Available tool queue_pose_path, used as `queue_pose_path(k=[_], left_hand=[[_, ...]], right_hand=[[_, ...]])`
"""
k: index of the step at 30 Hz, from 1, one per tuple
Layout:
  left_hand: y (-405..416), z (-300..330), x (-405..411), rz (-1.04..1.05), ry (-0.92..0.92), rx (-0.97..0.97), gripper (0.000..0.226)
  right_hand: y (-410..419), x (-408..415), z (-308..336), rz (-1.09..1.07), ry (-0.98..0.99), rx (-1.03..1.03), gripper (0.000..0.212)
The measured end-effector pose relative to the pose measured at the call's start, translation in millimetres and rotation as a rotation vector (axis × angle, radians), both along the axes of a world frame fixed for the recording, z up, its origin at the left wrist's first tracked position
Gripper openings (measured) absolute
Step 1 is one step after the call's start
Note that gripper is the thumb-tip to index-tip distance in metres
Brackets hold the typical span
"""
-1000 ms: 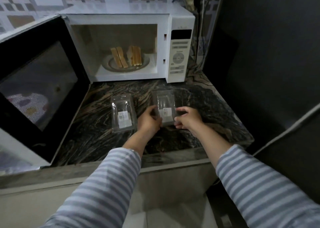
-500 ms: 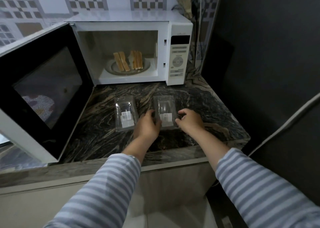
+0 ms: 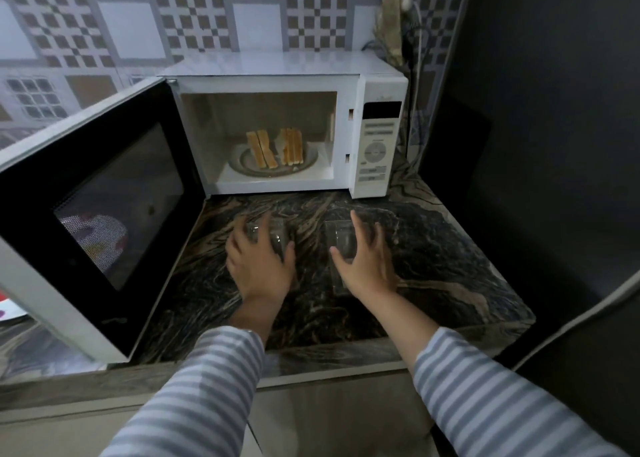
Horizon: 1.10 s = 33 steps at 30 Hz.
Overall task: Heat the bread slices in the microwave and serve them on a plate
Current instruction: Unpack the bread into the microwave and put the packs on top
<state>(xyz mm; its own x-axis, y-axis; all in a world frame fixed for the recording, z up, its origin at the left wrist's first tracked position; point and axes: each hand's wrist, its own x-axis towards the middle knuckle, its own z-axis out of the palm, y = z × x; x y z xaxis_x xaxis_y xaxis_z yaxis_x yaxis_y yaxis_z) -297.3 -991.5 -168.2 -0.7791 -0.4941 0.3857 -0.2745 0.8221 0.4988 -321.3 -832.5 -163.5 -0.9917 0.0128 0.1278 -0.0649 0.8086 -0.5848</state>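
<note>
The white microwave [image 3: 377, 144] stands at the back of the counter with its door [image 3: 104, 196] swung wide to the left. Inside, several toasted bread slices [image 3: 275, 148] stand on edge on the glass turntable [image 3: 311, 160]. Two clear plastic containers lie side by side on the counter in front of it. My left hand [image 3: 258, 266] is spread over the left container [image 3: 277, 234]. My right hand [image 3: 363, 262] is spread over the right container [image 3: 337, 234]. On both hands the fingers are apart and lie on top, not closed around the plastic.
The dark marbled countertop [image 3: 433, 248] ends at a tall dark panel [image 3: 554, 144] on the right. A patterned plate [image 3: 10, 307] peeks out behind the open door at the far left. Cables [image 3: 415, 40] hang behind the microwave.
My left hand has left the right container and moved over to the left one. My right hand has opened out flat over the right container.
</note>
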Motion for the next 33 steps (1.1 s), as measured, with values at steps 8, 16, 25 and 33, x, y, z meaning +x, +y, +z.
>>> queue_pose_path(k=[8, 16, 25, 33], left_hand=[[-8, -22, 2, -0.103, -0.023, 0.151, 0.075], [-8, 8, 6, -0.182, 0.108, 0.200, 0.073], [-27, 95, 4, -0.253, 0.327, 0.178, 0.071], [-50, 150, -8, -0.231, 0.396, 0.085, 0.073]], right_hand=[[-4, 1, -21, -0.026, 0.080, -0.031, 0.079], [-11, 3, 7, 0.012, 0.137, -0.130, 0.075], [-32, -2, 103, 0.042, 0.356, -0.184, 0.072], [-53, -12, 154, 0.090, 0.439, -0.224, 0.072]])
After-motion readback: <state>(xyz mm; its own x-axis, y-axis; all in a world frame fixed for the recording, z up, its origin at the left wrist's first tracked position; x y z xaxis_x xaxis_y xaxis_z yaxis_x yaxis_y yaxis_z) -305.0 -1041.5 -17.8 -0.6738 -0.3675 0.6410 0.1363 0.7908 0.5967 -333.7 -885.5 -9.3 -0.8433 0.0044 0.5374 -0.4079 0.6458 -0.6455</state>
